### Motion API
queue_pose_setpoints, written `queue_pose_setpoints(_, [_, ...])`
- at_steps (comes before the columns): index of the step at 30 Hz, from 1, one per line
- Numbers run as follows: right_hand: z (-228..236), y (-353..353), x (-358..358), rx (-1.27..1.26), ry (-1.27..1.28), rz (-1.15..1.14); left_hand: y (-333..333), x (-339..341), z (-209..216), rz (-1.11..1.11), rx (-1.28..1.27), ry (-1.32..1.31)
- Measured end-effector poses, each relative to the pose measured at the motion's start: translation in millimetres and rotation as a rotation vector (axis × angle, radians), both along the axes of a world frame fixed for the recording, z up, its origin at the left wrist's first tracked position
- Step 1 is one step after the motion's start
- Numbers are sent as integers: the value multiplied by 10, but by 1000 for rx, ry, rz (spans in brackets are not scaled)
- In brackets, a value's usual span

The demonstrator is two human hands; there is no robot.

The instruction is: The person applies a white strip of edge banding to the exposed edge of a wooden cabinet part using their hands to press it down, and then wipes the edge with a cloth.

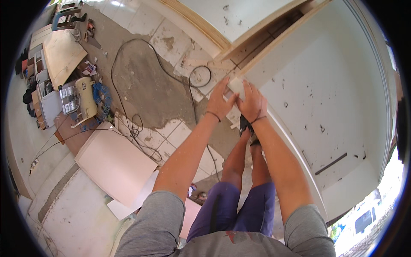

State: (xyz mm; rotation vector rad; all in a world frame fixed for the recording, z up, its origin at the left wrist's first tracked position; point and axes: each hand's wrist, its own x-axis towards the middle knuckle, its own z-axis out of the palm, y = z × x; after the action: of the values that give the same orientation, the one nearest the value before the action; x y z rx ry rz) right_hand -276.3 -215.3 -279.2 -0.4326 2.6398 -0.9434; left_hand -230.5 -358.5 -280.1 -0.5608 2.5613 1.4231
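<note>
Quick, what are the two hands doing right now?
Left hand: open, fingers flat against the small white block.
Right hand: open, pressing on the same block.

A silvery rectangular label (69, 99) fronts the cream compressor (87, 98).

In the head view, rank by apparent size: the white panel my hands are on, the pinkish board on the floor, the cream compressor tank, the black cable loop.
1. White panel, largest by far.
2. Pinkish board.
3. Cream compressor tank and black cable loop look alike; fisheye bending makes ranking them unsure.
</note>
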Motion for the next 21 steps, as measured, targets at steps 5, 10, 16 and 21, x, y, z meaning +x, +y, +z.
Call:
queue_pose_setpoints(5, [37, -39, 76, -5, -39, 38, -37, 119, 62, -118, -43, 28])
queue_pose_setpoints(10, [158, -12, -39, 217, -230, 84, 201, 88, 151, -227, -273, -125])
queue_pose_setpoints(16, [234, 18, 326, 457, -28, 388, 166, 584, 457, -512, -530, -376])
queue_pose_setpoints(21, [443, 508, 529, 480, -136, 384, 355, 1280, 628, -659, -445, -535])
